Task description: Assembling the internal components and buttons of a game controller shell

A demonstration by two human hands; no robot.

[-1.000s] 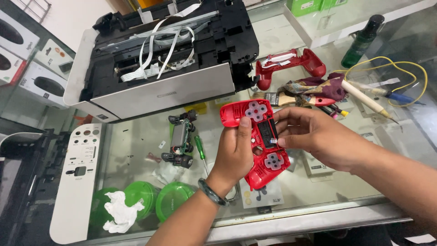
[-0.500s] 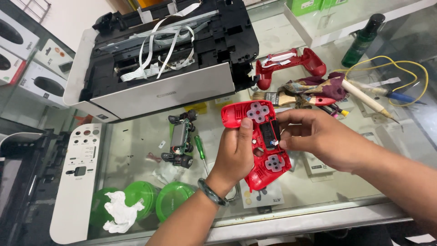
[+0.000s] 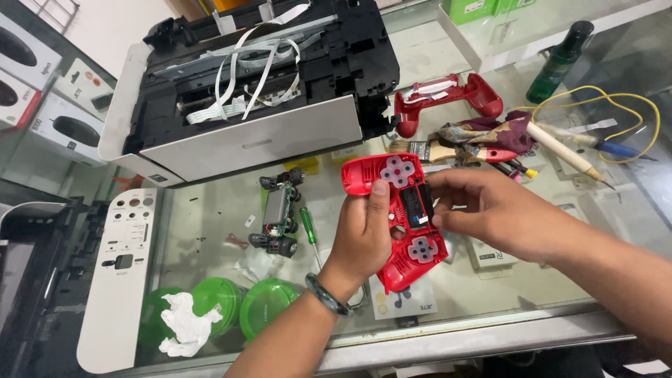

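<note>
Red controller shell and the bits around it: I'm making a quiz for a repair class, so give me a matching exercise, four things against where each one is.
Things:
1. red controller front shell
2. red controller back shell
3. circuit board with thumbsticks
4. white button panel

Places:
A. lying on the glass beside the green screwdriver
B. far left, near the counter's front edge
C. held between the left hand and right hand
D. on the counter just right of the opened printer

Pairs: 1-C, 2-D, 3-A, 4-B
</note>
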